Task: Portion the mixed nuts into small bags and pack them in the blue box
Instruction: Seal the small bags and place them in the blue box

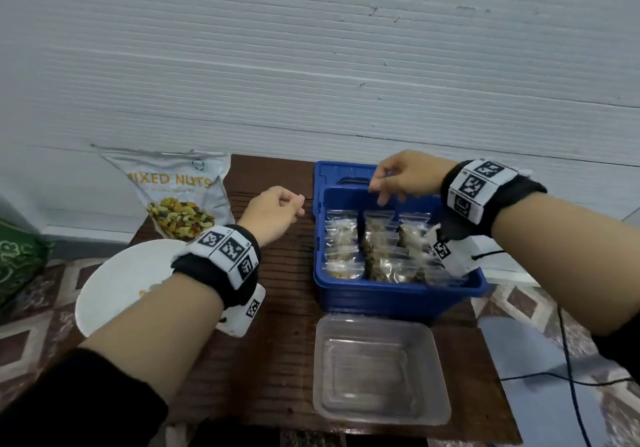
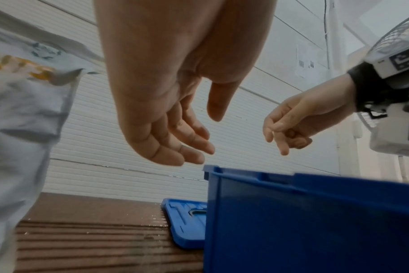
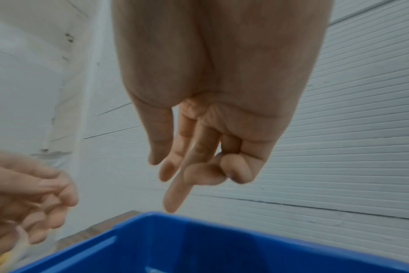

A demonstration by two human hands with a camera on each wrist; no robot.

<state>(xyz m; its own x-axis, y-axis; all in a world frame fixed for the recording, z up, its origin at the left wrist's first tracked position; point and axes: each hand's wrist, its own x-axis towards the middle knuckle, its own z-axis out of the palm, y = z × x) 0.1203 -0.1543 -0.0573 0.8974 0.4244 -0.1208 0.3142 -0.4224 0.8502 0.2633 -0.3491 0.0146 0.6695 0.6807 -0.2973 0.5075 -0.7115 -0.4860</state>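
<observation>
Both forearms are bare from the wrist up to dark sleeves pushed back toward the elbows. The left hand [image 1: 273, 209] and the right hand [image 1: 403, 176] wear no gloves or rings.

Each wrist carries a black fabric wristband [image 1: 221, 273] wrapped with a white strip printed with square black-and-white code markers; the left strip [image 1: 225, 249] shows three, the right strip [image 1: 476, 187] several more across its top and side faces.

Under each wrist hangs a small white box, the left box [image 1: 246, 311] and the right box [image 1: 450, 252], each with its own square marker. A thin dark cable [image 1: 571, 374] runs from the right box down past the right forearm.
</observation>
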